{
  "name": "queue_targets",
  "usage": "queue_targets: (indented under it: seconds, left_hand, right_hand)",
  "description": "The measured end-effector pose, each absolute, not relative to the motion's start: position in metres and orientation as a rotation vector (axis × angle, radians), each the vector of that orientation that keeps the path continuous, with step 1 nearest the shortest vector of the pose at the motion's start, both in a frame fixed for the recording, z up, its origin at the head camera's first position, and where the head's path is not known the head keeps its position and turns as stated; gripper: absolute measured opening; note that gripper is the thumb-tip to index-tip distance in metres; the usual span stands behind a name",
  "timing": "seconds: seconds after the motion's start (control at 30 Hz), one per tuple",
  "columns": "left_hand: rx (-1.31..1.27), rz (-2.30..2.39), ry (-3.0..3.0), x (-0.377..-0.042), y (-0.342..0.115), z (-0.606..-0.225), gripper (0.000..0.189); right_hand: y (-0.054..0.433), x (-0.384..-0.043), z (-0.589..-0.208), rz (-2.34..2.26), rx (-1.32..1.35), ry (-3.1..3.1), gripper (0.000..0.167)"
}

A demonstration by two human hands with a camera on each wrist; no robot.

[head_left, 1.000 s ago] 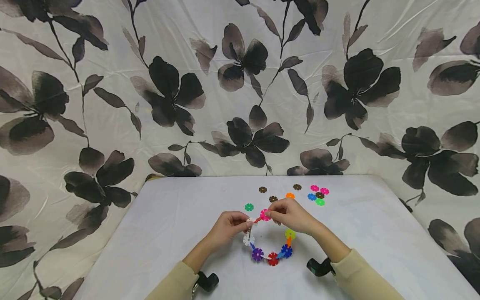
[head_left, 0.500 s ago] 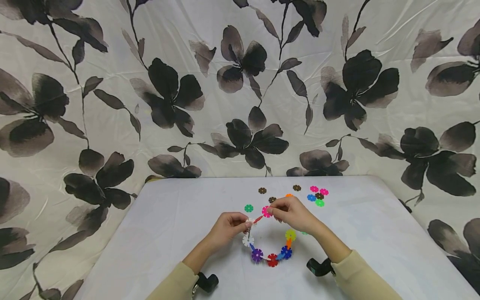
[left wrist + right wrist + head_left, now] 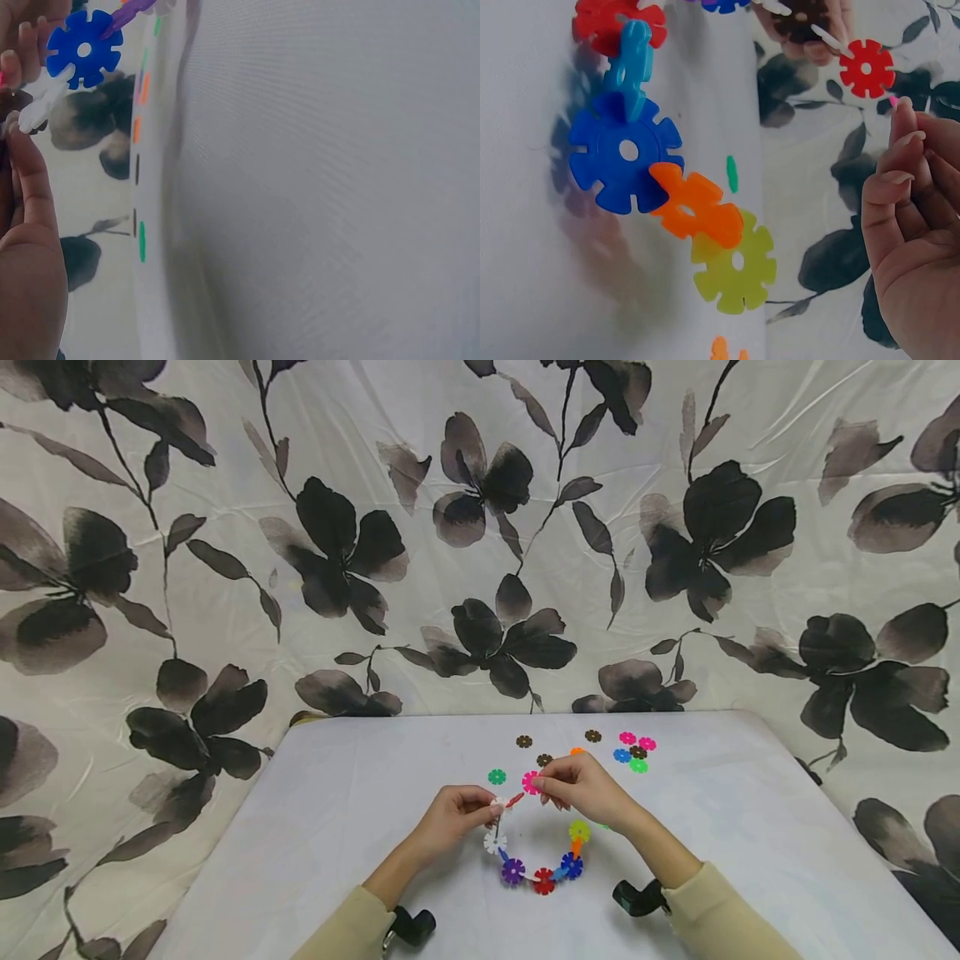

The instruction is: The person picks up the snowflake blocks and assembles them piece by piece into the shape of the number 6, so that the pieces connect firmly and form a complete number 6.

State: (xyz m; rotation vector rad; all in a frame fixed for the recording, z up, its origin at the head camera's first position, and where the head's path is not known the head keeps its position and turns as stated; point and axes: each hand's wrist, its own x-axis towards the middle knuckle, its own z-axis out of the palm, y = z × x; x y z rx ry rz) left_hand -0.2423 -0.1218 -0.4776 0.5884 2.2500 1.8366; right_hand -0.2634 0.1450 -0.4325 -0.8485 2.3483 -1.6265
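Note:
A chain of slotted, flower-shaped plastic discs curves in a loop. In the head view my left hand (image 3: pixel 453 814) pinches its upper left end by a white disc; the right wrist view shows a brown disc (image 3: pixel 801 21) at those fingers. A red disc (image 3: pixel 866 67) sticks out from there. My right hand (image 3: pixel 588 789) pinches a pink disc (image 3: pixel 530 782) close to the red one; whether they touch I cannot tell. Farther along hang a purple-blue disc (image 3: pixel 513 871), another red disc (image 3: pixel 543 882), a blue disc (image 3: pixel 626 154), an orange disc (image 3: pixel 694 206) and a yellow disc (image 3: pixel 739 270) at the other end.
Loose discs lie on the white table (image 3: pixel 300 827) beyond the hands: a green disc (image 3: pixel 497 777), several brown ones, and a cluster at right with a blue disc (image 3: pixel 622 756) and a light green disc (image 3: pixel 638 766). A flowered cloth (image 3: pixel 420 552) hangs behind.
The pink disc in my right hand has shifted slightly up, away from the red disc, then a little back left. My left hand and the chain stay nearly still.

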Motion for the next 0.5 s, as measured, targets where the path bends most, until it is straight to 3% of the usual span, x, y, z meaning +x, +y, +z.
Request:
queue_targets:
  seconds: [0.5]
  left_hand:
    - [0.595, 1.856, 2.241, -0.2404, -0.1208, -0.4748, 0.020]
  right_hand:
    - [0.1421, -0.2607, -0.4384, -1.637, -0.791, 2.285, 0.014]
